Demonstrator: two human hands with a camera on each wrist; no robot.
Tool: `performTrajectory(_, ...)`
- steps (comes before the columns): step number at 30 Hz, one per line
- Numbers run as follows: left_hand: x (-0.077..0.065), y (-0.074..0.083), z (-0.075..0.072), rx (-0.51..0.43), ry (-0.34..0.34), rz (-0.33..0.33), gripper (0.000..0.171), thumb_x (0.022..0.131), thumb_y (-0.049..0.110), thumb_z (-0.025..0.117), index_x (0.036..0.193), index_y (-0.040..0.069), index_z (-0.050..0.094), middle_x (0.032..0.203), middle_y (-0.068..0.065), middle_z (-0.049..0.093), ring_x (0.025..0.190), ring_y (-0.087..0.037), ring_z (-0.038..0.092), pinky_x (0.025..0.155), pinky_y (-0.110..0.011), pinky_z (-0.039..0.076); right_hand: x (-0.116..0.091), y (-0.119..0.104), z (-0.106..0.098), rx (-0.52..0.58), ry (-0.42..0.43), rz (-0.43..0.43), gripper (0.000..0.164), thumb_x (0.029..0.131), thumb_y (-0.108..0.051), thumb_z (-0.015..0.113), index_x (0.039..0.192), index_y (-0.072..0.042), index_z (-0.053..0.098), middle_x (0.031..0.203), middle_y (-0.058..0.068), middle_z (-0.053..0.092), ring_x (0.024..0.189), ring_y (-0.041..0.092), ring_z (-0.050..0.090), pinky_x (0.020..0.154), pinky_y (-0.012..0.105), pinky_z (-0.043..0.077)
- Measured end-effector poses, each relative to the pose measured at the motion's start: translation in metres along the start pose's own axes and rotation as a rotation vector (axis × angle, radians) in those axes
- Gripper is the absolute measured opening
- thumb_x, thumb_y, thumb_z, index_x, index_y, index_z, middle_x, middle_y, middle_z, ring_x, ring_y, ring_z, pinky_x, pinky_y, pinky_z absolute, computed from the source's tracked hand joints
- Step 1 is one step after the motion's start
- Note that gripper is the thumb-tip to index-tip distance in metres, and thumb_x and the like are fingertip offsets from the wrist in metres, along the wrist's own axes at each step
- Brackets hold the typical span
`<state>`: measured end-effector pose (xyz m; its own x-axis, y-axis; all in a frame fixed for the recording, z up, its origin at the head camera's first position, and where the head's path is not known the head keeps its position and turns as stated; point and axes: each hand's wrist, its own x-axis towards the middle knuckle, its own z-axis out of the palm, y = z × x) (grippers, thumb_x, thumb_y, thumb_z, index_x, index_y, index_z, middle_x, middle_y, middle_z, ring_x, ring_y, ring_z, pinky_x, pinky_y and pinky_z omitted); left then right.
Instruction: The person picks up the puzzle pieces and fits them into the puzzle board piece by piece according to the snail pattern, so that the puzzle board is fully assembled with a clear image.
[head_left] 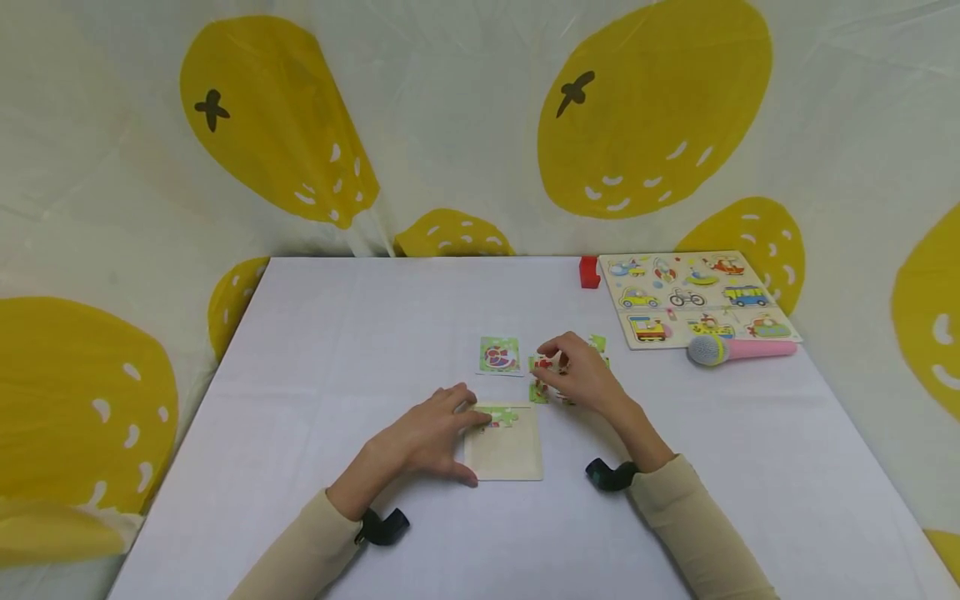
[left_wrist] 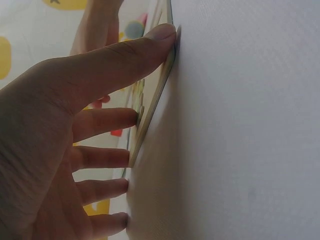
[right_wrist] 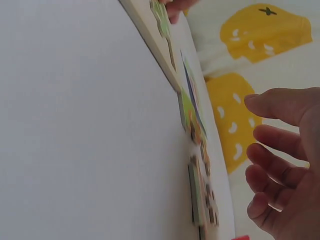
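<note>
A shallow wooden puzzle tray (head_left: 504, 454) lies on the table in front of the person. Green jigsaw pieces (head_left: 504, 415) sit along its upper left side. Spread over the tray's left edge, the left hand (head_left: 433, 433) touches those pieces with its index fingertip, and its thumb rests at the near left corner. Above and right of the tray, the right hand (head_left: 583, 375) hovers over loose jigsaw pieces (head_left: 539, 392), partly hiding them. In the right wrist view its fingers (right_wrist: 280, 140) are loosely bent with nothing between them, apart from the pieces (right_wrist: 197, 190) on the table.
Behind the tray lies a small picture card (head_left: 500, 356) with a purple and red fruit. At the back right are a vehicle puzzle board (head_left: 678, 312), a pink toy microphone (head_left: 757, 349) and a red block (head_left: 589, 272). A fruit-patterned cloth (head_left: 450, 125) hangs behind the table.
</note>
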<state>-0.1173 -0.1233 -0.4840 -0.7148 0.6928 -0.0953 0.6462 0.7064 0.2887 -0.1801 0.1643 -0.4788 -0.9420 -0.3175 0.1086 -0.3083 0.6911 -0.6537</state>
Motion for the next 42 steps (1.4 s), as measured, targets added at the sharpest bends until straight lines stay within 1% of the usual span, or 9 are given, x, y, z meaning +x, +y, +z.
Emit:
performTrajectory(7,-0.001,0.001,0.0,-0.002,0.008,0.004,0.084,0.065,0.067,0.082,0.137,0.029,0.06,0.136,-0.001,0.05,0.138,-0.024,0.044,0.121,-0.045,0.034,0.002,0.016,-0.011,-0.011,0.033,0.091,0.041,0.09,-0.027,0.074,0.124,-0.005,0.064,0.119,0.012,0.061,0.098,0.025,0.055,0.077,0.03,0.05)
performTrajectory(15,-0.001,0.001,0.0,0.002,0.011,0.005,0.085,0.065,0.068,0.082,0.137,0.028,0.06,0.135,-0.001,0.05,0.139,-0.024,0.043,0.121,-0.044,0.035,0.006,0.034,-0.019,-0.024,0.076,0.175,0.043,0.093,-0.028,0.07,0.129,-0.006,0.061,0.126,0.013,0.057,0.103,0.027,0.053,0.087,0.038,0.051)
performTrajectory(21,-0.001,0.001,0.001,0.003,0.023,0.007,0.085,0.065,0.068,0.082,0.137,0.029,0.06,0.135,-0.001,0.05,0.136,-0.024,0.045,0.117,-0.044,0.041,0.006,0.046,-0.024,-0.034,0.113,0.232,0.045,0.094,-0.028,0.068,0.131,-0.005,0.059,0.128,0.016,0.054,0.105,0.028,0.05,0.092,0.042,0.05)
performTrajectory(26,-0.002,0.001,0.002,-0.006,0.029,0.004,0.085,0.065,0.067,0.083,0.136,0.029,0.06,0.136,-0.001,0.051,0.135,-0.025,0.045,0.11,-0.043,0.047,0.006,0.055,-0.026,-0.038,0.144,0.316,0.045,0.095,-0.029,0.066,0.133,-0.006,0.058,0.13,0.016,0.052,0.106,0.029,0.049,0.092,0.044,0.051)
performTrajectory(29,-0.002,0.001,0.002,-0.002,0.03,-0.001,0.085,0.065,0.068,0.082,0.137,0.03,0.06,0.136,-0.001,0.05,0.134,-0.024,0.046,0.106,-0.042,0.05,0.006,0.059,-0.028,-0.038,0.157,0.346,0.044,0.096,-0.028,0.064,0.133,-0.005,0.057,0.131,0.018,0.05,0.107,0.03,0.049,0.093,0.046,0.051)
performTrajectory(34,-0.002,0.0,0.002,0.002,0.034,0.002,0.084,0.064,0.068,0.082,0.137,0.03,0.06,0.136,0.0,0.05,0.133,-0.024,0.046,0.107,-0.041,0.049,0.006,0.063,-0.032,-0.042,0.144,0.356,0.045,0.095,-0.028,0.063,0.133,-0.003,0.057,0.132,0.019,0.048,0.11,0.032,0.048,0.097,0.05,0.049)
performTrajectory(39,-0.002,0.001,0.001,0.005,0.028,0.004,0.085,0.065,0.068,0.082,0.137,0.03,0.06,0.136,-0.001,0.051,0.136,-0.024,0.045,0.115,-0.043,0.042,0.005,0.066,-0.033,-0.057,0.105,0.357,0.048,0.096,-0.028,0.063,0.134,0.0,0.057,0.133,0.022,0.046,0.116,0.035,0.046,0.103,0.055,0.045)
performTrajectory(42,-0.002,0.001,0.001,0.004,0.023,0.004,0.085,0.065,0.068,0.082,0.137,0.03,0.06,0.136,-0.001,0.05,0.137,-0.023,0.044,0.119,-0.044,0.037,0.004,0.066,-0.033,-0.075,0.081,0.359,0.048,0.097,-0.028,0.063,0.135,0.001,0.057,0.132,0.024,0.045,0.116,0.036,0.046,0.102,0.054,0.044)
